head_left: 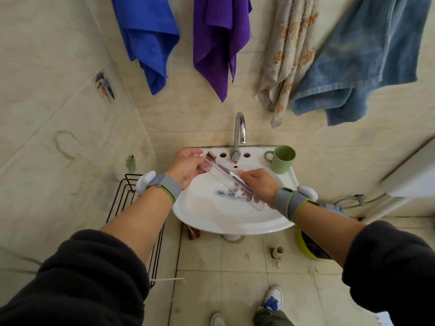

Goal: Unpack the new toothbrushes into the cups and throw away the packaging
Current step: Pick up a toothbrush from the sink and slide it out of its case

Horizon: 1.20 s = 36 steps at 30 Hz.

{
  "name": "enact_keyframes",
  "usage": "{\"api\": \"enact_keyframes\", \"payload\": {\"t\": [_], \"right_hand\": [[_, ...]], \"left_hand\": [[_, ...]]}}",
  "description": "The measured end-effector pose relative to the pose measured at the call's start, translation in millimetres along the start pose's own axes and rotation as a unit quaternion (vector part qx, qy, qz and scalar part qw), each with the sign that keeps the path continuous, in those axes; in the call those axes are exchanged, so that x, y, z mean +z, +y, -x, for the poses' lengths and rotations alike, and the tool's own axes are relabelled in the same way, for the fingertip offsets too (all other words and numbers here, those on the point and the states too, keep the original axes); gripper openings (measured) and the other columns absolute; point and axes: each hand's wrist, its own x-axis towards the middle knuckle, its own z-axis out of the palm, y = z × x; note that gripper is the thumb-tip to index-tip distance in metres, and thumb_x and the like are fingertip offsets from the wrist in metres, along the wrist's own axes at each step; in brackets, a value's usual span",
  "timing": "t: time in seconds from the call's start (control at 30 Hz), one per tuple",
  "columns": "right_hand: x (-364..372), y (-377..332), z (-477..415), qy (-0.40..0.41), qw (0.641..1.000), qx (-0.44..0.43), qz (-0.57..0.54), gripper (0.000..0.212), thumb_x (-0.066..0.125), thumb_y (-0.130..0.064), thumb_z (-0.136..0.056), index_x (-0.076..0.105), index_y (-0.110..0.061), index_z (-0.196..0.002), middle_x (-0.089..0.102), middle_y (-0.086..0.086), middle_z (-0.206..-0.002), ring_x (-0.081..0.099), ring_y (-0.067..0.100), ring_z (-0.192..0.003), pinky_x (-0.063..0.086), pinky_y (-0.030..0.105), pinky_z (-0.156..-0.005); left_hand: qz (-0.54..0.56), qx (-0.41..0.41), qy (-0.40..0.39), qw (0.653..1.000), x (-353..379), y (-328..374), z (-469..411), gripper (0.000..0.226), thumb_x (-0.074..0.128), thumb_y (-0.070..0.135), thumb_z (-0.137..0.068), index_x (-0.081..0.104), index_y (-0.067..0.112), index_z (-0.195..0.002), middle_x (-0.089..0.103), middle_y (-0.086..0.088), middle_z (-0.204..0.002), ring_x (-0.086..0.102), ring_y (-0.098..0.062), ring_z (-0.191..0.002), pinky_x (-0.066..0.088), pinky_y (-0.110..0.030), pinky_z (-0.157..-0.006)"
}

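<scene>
Our left hand [186, 167] pinches the clear case [231, 184] at its brush-head end; our right hand [255, 184] grips the toothbrush [226, 171] handle. Green cup [282, 159] sits beyond the right hand, a blue toothbrush [227, 193] below both.

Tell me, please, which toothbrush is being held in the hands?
The purple toothbrush in its clear case, above the sink; the blue toothbrush lies in the basin.

Light: soft, even, moderately bright, with no one source showing.
Shadows: faint, diffuse beneath the white ceramic sink [235, 222].
Glare: small highlights on the curved chrome tap [240, 130].
Edges: wide-angle bend, walls bowing outward.
Blur: the faded blue hanging towel [367, 67] and the corners are smeared; centre fairly sharp.
</scene>
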Motion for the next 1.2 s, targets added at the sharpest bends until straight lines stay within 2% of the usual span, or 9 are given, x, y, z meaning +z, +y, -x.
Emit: {"api": "enact_keyframes", "payload": {"t": [0.17,0.33,0.43,0.5,0.6,0.77,0.87,0.93,1.2], "right_hand": [[1.3,2.9,-6.7,0.013,1.0,-0.014,0.009,0.048,0.044,-0.033,-0.101,0.068,0.007,-0.088,0.056,0.006,-0.056,0.044,0.012,-0.034,0.032,0.02,-0.037],[1.1,-1.6,-6.3,-0.011,1.0,-0.004,0.013,0.047,0.043,-0.034,-0.101,0.069,0.003,-0.09,0.057,0.004,-0.057,0.045,0.013,-0.037,0.033,0.019,-0.037],[1.0,-2.2,-9.0,0.024,0.99,-0.061,0.128,0.039,0.051,-0.038,-0.097,0.071,-0.006,-0.088,0.063,0.001,-0.068,0.056,0.014,-0.057,0.047,0.026,-0.055],[0.0,-3.4,-10.6,0.085,0.963,-0.129,0.223,0.028,0.058,-0.04,-0.092,0.072,-0.015,-0.091,0.065,-0.003,-0.079,0.058,0.015,-0.074,0.049,0.031,-0.068],[0.6,-13.6,-8.3,0.113,0.93,-0.204,0.283,0.022,0.064,-0.043,-0.086,0.073,-0.025,-0.094,0.062,-0.012,-0.084,0.056,0.009,-0.075,0.046,0.027,-0.067],[10.3,-19.1,-12.6,0.099,0.909,-0.199,0.354,0.025,0.067,-0.041,-0.082,0.072,-0.026,-0.101,0.069,-0.006,-0.096,0.063,0.018,-0.087,0.049,0.031,-0.074],[15.5,-20.1,-15.3,0.123,0.925,-0.193,0.303,0.023,0.07,-0.035,-0.08,0.067,-0.022,-0.099,0.066,-0.009,-0.081,0.064,0.019,-0.084,0.05,0.033,-0.072],[14.7,-21.3,-16.7,0.121,0.942,-0.175,0.258,0.024,0.073,-0.034,-0.078,0.066,-0.021,-0.098,0.062,-0.011,-0.075,0.062,0.017,-0.078,0.051,0.033,-0.072],[21.8,-31.3,-22.5,0.093,0.95,-0.154,0.255,0.024,0.078,-0.036,-0.075,0.071,-0.017,-0.087,0.055,-0.015,-0.065,0.054,0.011,-0.072,0.041,0.025,-0.066]], "left_hand": [[0.04,-0.004,-0.03,0.999,-5.0,1.2,1.6,0.029,0.053,-0.012,-0.086,0.053,0.001,-0.112,0.059,-0.014,-0.08,0.068,-0.013,-0.05,0.059,-0.024,-0.055],[0.05,-0.016,-0.055,0.997,-6.9,3.5,2.9,0.02,0.055,-0.002,-0.09,0.055,0.003,-0.109,0.059,-0.012,-0.08,0.066,-0.014,-0.048,0.055,-0.022,-0.048],[0.025,-0.002,-0.018,1.0,-5.6,3.7,1.5,0.016,0.055,-0.007,-0.088,0.06,0.002,-0.1,0.059,-0.013,-0.072,0.061,-0.012,-0.04,0.052,-0.02,-0.044],[-0.015,0.015,0.0,1.0,-5.6,2.5,-1.5,0.019,0.056,-0.007,-0.086,0.061,-0.001,-0.103,0.062,-0.01,-0.062,0.06,-0.011,-0.038,0.053,-0.021,-0.044],[-0.064,0.037,0.006,0.997,-5.5,2.4,-4.3,0.018,0.058,-0.004,-0.087,0.062,-0.003,-0.104,0.063,-0.01,-0.063,0.061,-0.009,-0.04,0.055,-0.023,-0.045],[-0.088,0.054,-0.033,0.994,3.9,8.5,0.3,0.019,0.055,-0.002,-0.089,0.063,-0.005,-0.107,0.062,-0.015,-0.076,0.065,-0.01,-0.045,0.057,-0.026,-0.052],[-0.083,0.06,-0.046,0.994,0.8,14.2,3.7,0.011,0.055,-0.003,-0.089,0.065,0.002,-0.091,0.063,-0.014,-0.076,0.066,-0.011,-0.048,0.058,-0.025,-0.053],[-0.087,0.06,-0.06,0.993,-1.0,16.1,5.0,0.016,0.055,-0.002,-0.09,0.065,0.008,-0.082,0.064,-0.014,-0.075,0.066,-0.014,-0.053,0.058,-0.026,-0.055],[-0.085,0.06,-0.061,0.993,-15.6,15.0,10.1,0.018,0.053,-0.004,-0.09,0.065,0.008,-0.083,0.063,-0.016,-0.075,0.066,-0.016,-0.054,0.058,-0.027,-0.054]]}}
